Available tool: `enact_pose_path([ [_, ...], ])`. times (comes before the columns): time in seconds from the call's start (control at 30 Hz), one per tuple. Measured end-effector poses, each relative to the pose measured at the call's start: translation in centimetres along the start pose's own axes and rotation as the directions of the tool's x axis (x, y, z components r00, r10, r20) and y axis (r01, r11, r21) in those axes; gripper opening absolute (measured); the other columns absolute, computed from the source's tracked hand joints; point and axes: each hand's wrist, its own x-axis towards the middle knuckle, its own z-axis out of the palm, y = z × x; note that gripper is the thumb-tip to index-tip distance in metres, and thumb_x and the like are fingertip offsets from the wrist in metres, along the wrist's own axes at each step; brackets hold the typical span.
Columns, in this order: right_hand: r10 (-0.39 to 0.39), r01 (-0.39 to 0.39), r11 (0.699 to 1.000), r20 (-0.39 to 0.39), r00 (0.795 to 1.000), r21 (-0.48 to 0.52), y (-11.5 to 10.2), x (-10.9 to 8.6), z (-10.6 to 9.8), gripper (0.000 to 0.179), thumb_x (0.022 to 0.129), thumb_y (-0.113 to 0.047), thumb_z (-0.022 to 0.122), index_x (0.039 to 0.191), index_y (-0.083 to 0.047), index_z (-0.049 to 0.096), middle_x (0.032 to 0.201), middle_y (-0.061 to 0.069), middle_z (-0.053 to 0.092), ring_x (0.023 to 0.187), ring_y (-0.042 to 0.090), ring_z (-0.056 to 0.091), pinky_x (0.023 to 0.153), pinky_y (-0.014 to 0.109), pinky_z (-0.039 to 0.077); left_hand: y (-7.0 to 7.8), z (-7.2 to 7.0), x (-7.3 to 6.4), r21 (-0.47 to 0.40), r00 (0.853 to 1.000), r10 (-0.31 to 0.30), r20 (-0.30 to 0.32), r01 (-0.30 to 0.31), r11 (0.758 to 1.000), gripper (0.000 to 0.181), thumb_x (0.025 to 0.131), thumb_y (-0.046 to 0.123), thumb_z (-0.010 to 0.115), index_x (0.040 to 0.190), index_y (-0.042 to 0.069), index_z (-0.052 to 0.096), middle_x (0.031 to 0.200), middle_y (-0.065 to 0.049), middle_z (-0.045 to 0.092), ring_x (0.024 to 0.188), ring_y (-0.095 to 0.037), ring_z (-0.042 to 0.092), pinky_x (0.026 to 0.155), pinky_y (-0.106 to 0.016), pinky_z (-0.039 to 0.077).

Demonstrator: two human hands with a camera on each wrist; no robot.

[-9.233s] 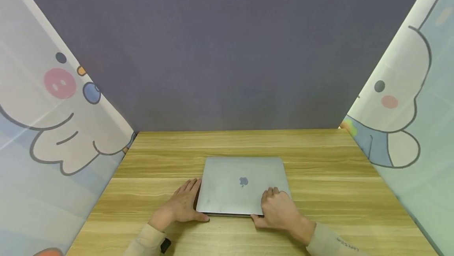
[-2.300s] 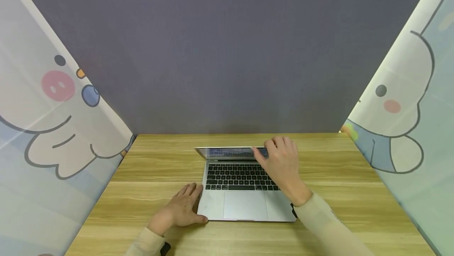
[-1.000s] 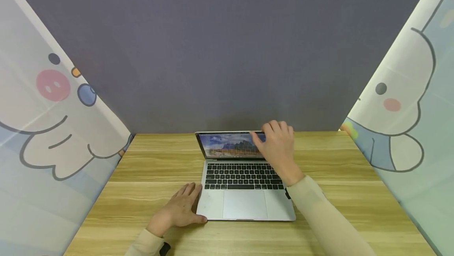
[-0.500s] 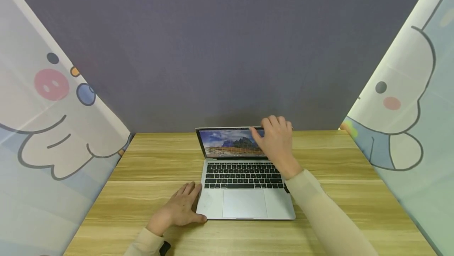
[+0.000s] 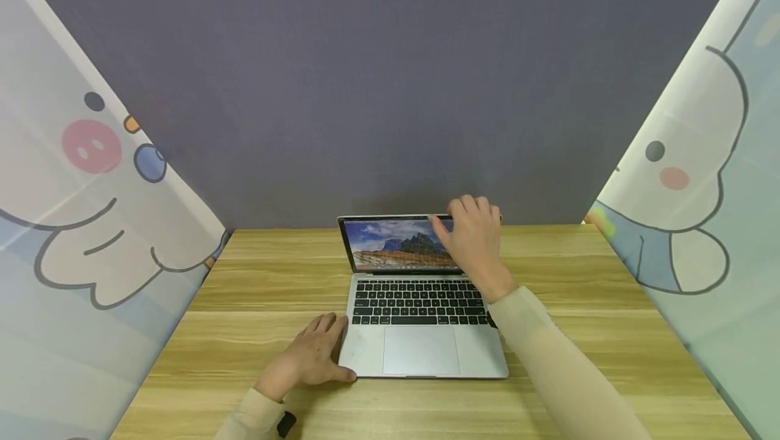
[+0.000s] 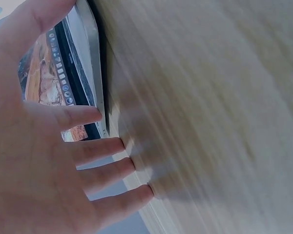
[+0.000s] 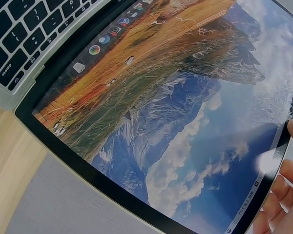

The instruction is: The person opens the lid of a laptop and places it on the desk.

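A silver laptop (image 5: 420,350) stands on the wooden table with its lid raised and its black keyboard (image 5: 414,302) facing me. Its lit screen (image 5: 396,245) displays a mountain picture. My right hand (image 5: 477,240) grips the lid's top edge near the right corner, thumb on the screen side and fingers behind; the right wrist view has these fingers (image 7: 288,187) at the edge. Beside the base's left edge, my left hand (image 5: 309,357) lies with fingers spread, its thumb at the front corner. In the left wrist view the left hand's fingers (image 6: 105,178) reach down to the tabletop.
The wooden table (image 5: 262,291) extends around the laptop on all sides. A dark grey panel (image 5: 365,88) rises at the table's back edge, close behind the lid. Cartoon-printed sheets, one on the left (image 5: 140,223) and one on the right (image 5: 688,196), flank the table.
Nine seconds ago the laptop was closed, my right hand at its front edge. That hand has lifted the lid up and back, tilting it slightly further lately. My left hand has stayed put.
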Motion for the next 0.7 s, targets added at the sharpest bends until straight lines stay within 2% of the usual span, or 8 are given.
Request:
enact_pose_path([
  [0.37, 0.005, -0.005, 1.0, 0.037, 0.999, -0.002, -0.04, 0.27, 0.1, 0.039, 0.093, -0.041, 0.074, 0.083, -0.006, 0.061, 0.082, 0.011, 0.059, 0.079, 0.035, 0.05, 0.067, 0.047, 0.036, -0.16, 0.2, -0.41, -0.017, 1.0, 0.017, -0.023, -0.018, 1.0, 0.111, 0.072, 0.062, 0.083, 0.153, 0.001, 0.039, 0.154, -0.03, 0.036, 0.141, -0.054, 0.033, 0.114, -0.065, 0.03],
  [0.7, 0.047, -0.046, 0.999, 0.076, 0.996, -0.017, -0.16, 0.36, -0.04, 0.04, 0.093, -0.043, 0.073, 0.082, -0.007, 0.06, 0.083, 0.01, 0.058, 0.079, 0.034, 0.049, 0.068, 0.046, 0.036, -0.11, 0.17, -0.46, -0.035, 1.0, 0.02, -0.018, -0.021, 0.999, 0.112, 0.073, 0.061, 0.082, 0.154, 0.0, 0.036, 0.155, -0.031, 0.034, 0.142, -0.054, 0.031, 0.115, -0.065, 0.028],
])
